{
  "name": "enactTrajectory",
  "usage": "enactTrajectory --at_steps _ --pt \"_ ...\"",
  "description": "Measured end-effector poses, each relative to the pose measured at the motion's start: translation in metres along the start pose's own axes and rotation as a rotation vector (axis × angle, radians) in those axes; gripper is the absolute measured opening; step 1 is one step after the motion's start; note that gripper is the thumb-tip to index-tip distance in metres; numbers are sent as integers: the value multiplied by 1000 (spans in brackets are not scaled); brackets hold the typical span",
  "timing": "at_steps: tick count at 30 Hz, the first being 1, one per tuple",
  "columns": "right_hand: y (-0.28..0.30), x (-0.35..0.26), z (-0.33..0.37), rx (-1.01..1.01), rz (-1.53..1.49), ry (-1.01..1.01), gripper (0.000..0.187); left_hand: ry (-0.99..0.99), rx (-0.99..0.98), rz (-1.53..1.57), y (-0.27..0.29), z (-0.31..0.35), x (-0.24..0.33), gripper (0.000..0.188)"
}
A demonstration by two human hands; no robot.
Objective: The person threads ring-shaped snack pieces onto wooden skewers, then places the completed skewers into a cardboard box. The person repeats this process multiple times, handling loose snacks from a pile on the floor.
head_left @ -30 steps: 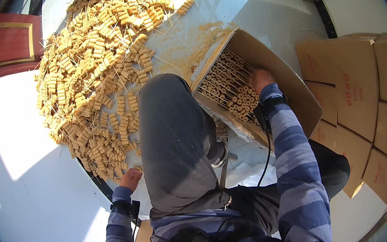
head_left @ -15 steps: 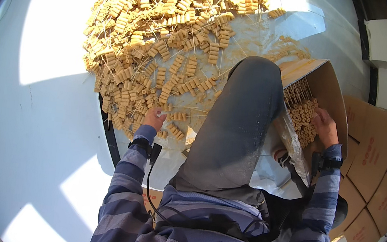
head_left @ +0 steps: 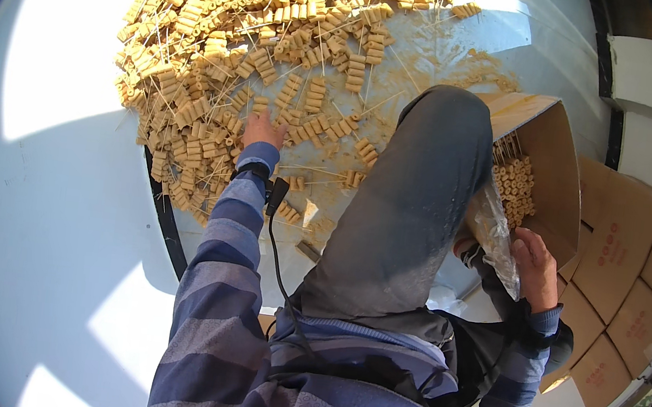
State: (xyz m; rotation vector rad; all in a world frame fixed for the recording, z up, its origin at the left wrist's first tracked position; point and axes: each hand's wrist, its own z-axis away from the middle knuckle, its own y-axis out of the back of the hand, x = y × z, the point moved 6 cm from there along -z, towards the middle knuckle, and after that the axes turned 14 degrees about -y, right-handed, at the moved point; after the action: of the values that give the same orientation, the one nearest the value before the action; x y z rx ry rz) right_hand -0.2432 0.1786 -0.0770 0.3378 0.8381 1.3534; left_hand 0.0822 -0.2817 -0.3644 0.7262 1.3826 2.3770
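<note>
A large heap of golden-brown skewers, short grooved rolls threaded on thin sticks, spreads over the floor at the upper left. My left hand reaches onto its near side, fingers a little apart and touching the skewers; no skewer is clearly gripped. At the right stands an open cardboard box with a clear plastic liner. Packed skewers inside it show their round hollow ends. My right hand is at the box's near side beside the liner, fingers loosely bent, with nothing visible in them.
My bent knee rises between heap and box. Several closed cartons are stacked at the right. A dark strip edges the pale surface at the left. A cable hangs from my left wrist. Crumbs lie beyond the box.
My left hand has moved away from me, farther onto the heap. My right hand has drawn back from the packed skewers to the box's near side. The view has shifted slightly.
</note>
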Motion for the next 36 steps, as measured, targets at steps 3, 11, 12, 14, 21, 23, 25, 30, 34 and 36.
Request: enactTrajectory --at_steps 3,11,12,14,21,23,25,30,34,36 --pt "-1 -19 8 32 92 62 29 -21 -111 36 -11 -25 1 47" --pt "-4 -36 8 55 144 106 27 43 -110 891 -20 17 -2 34" --pt "-6 -37 7 56 155 118 27 105 -122 1033 -22 32 -5 34" --pt "-9 -40 6 61 190 156 26 292 -152 1353 -29 67 -13 33" --pt "-16 -44 8 109 229 258 23 636 -106 1597 -114 170 -25 25" --pt "-17 -39 9 98 228 228 23 771 -258 1671 -151 185 -16 26" --pt "-15 -31 12 73 235 175 25 842 -229 1712 -179 181 -5 34" --pt "-13 -21 24 111 281 157 23 1068 -277 1793 -215 157 25 61" --pt "-16 -15 32 116 227 86 25 1140 -227 1771 -232 140 35 65" --pt "-18 -13 34 115 229 55 26 1108 -209 1696 -241 134 33 68"
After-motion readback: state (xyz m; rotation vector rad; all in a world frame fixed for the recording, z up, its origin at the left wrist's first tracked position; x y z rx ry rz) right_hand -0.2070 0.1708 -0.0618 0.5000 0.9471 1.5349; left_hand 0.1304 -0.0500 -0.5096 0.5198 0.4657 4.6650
